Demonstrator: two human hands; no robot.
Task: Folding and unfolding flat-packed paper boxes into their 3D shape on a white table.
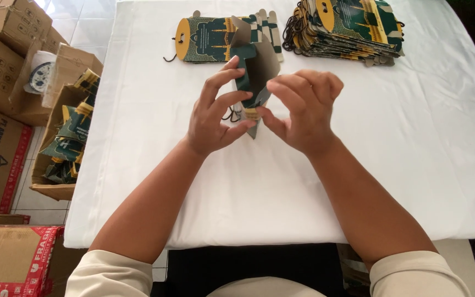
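Observation:
Both hands hold a small green and gold card box (255, 71), half folded, with its grey inside showing, above the white tablecloth (193, 181). My left hand (215, 110) grips its left side with thumb and fingers. My right hand (303, 107) pinches its right side and lower flap. A dark cord hangs from the box between my hands. Just behind it lies a flat unfolded box (207, 38) of the same print with a yellow end.
A tall stack of flat printed boxes (350, 27) with dark cords sits at the back right of the table. On the floor to the left, an open cardboard carton (56, 126) holds several folded boxes. More cardboard cartons (1, 49) stand around it.

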